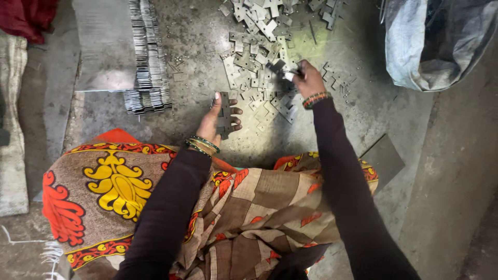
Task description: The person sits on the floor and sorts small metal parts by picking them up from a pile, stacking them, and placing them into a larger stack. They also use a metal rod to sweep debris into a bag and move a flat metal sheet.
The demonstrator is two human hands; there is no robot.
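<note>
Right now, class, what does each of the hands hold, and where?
Left hand: a stack of flat metal pieces, gripped around its long edges. Right hand: pinching one metal piece from the scattered pile.

Grey metal pieces [259, 62]; brown patchwork cloth [244, 207], red-and-yellow motifs.

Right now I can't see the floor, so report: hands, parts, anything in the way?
Left hand holds a stack of flat metal pieces. Right hand picks from the loose pile. Stacked rows lie left, apart.

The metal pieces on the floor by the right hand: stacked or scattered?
Scattered. The loose metal pieces lie flat at random angles, overlapping, unlike the neat stacked rows to the left. The right hand reaches into them.
</note>
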